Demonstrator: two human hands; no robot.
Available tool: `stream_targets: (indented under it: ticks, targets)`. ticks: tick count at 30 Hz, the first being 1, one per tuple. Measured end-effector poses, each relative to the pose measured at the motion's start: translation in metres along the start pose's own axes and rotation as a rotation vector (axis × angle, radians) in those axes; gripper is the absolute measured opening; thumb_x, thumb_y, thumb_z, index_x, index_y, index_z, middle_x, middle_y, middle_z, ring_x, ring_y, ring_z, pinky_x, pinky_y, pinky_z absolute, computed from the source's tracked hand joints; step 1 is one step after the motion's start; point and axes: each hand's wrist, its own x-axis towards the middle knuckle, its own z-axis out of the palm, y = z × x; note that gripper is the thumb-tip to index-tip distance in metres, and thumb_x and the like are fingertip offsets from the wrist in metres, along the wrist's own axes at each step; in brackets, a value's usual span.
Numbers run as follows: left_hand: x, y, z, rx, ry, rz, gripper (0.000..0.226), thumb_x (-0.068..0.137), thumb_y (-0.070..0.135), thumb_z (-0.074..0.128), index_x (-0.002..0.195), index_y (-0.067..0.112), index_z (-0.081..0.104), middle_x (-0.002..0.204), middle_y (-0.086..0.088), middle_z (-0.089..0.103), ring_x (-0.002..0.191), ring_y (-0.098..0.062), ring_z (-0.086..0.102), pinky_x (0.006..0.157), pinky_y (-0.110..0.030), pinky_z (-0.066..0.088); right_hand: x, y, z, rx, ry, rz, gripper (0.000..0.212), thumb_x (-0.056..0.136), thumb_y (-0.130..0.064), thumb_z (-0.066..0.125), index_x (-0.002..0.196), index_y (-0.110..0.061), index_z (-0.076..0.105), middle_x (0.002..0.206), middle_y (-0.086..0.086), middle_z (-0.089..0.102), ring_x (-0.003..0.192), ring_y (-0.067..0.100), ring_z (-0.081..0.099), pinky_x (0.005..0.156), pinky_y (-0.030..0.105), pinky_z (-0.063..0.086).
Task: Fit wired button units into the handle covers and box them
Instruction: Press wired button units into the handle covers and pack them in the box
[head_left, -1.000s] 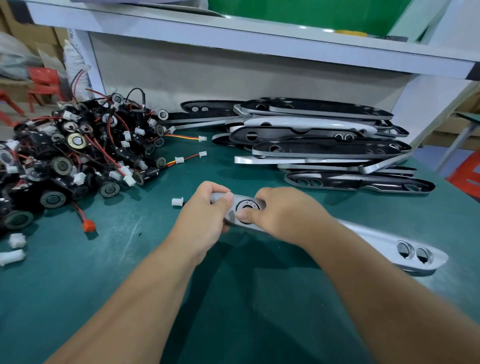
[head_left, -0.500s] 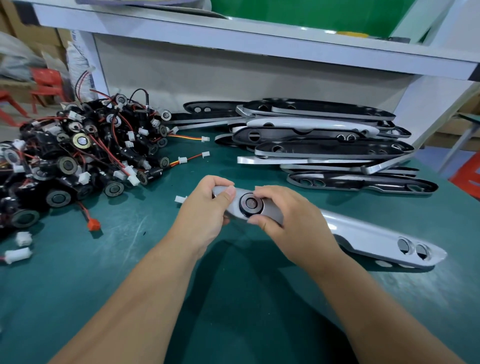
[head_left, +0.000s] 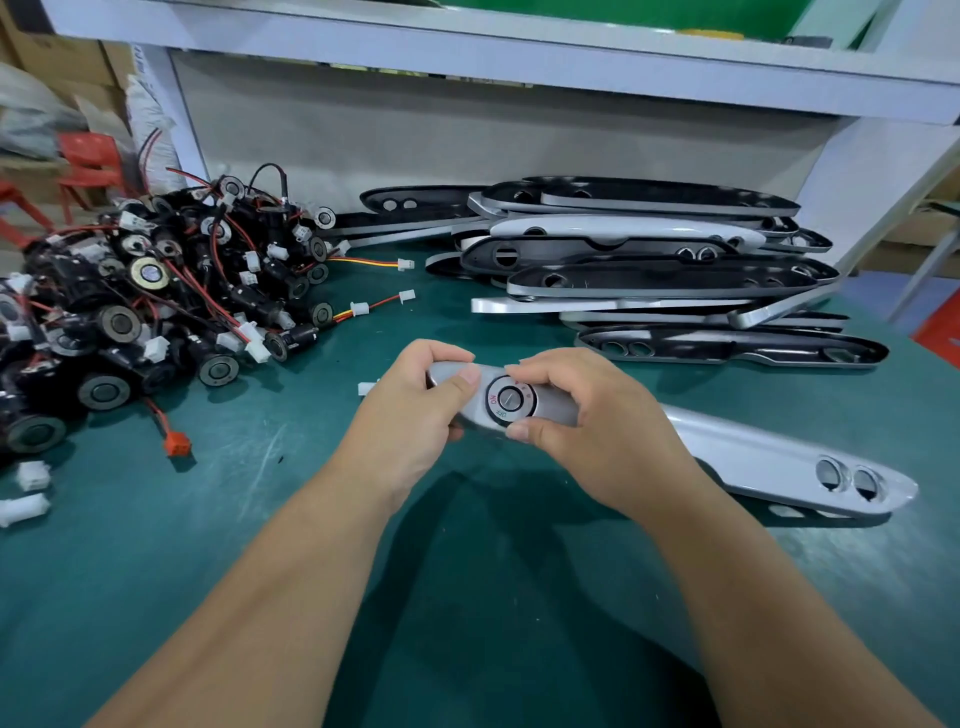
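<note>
1. Head view, nearest first: both forearms reach in over the green counter (head_left: 208, 545), and the hands meet at the left end of one silver handle cover (head_left: 753, 457)
2. The left hand (head_left: 415, 415) has its grip curled round the cover's tip, thumb pressed flat on top and fingers tucked under. The right hand (head_left: 592, 436) pinches the cover across its width just beside it, forefinger on the far edge, thumb on the near edge
3. Between the two grips sits a button unit (head_left: 508, 400), a round dial marked ON and OFF. It lies face up and looks fully home in its hole. A white connector (head_left: 366, 388) peeps out just left of the left hand
4. The cover's long axis runs from the grips out to the right. Its other end is on the counter or just above it, I cannot tell which, and carries two empty round holes (head_left: 847, 475). These are well apart from both hands, on the right hand's side
5. The pile of button units (head_left: 130, 312) lies the opposite way, up and to the left, nearer the left hand. That hand seems best placed to fetch the next unit while the right holds the cover
6. Farthest back is a stack of bare covers (head_left: 649, 260); no box is in view
</note>
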Motion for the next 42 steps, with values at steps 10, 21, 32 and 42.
stream_targets:
  ticks: [10, 21, 32, 42]
  targets:
    - [0.001, -0.005, -0.001, 0.029, -0.086, -0.025, 0.039, 0.061, 0.029, 0.078, 0.094, 0.033, 0.057, 0.083, 0.003, 0.059, 0.073, -0.015, 0.051, 0.077, -0.036, 0.046, 0.004, 0.002, -0.018, -0.038, -0.203, -0.023, 0.039, 0.091, -0.023, 0.06, 0.12, -0.049, 0.057, 0.118, -0.029, 0.053, 0.109, -0.01, 0.044, 0.093, 0.005, 0.029]
    - [-0.001, -0.005, 0.002, 0.05, -0.074, -0.024, 0.039, 0.062, 0.023, 0.081, 0.092, 0.032, 0.057, 0.08, 0.005, 0.059, 0.066, -0.011, 0.051, 0.066, -0.025, 0.041, 0.006, 0.002, -0.014, -0.221, -0.205, 0.233, 0.056, 0.07, -0.066, 0.063, 0.119, -0.04, 0.051, 0.11, -0.02, 0.057, 0.104, 0.007, 0.051, 0.092, 0.03, 0.039]
    - [-0.004, -0.008, 0.009, 0.043, -0.082, -0.035, 0.034, 0.056, 0.028, 0.077, 0.081, 0.042, 0.058, 0.07, 0.01, 0.061, 0.057, -0.006, 0.049, 0.06, -0.025, 0.04, 0.004, 0.003, -0.015, -0.252, -0.157, 0.256, 0.039, 0.071, -0.065, 0.064, 0.097, -0.037, 0.056, 0.086, -0.018, 0.057, 0.077, -0.003, 0.044, 0.085, 0.031, 0.035]
    - [-0.006, -0.008, 0.007, 0.115, -0.087, -0.017, 0.035, 0.068, 0.022, 0.082, 0.086, 0.036, 0.055, 0.057, 0.018, 0.056, 0.051, -0.001, 0.045, 0.052, -0.016, 0.037, 0.005, 0.007, -0.014, -0.247, -0.136, 0.238, 0.037, 0.072, -0.065, 0.064, 0.094, -0.037, 0.054, 0.088, -0.016, 0.058, 0.08, 0.002, 0.047, 0.084, 0.031, 0.03]
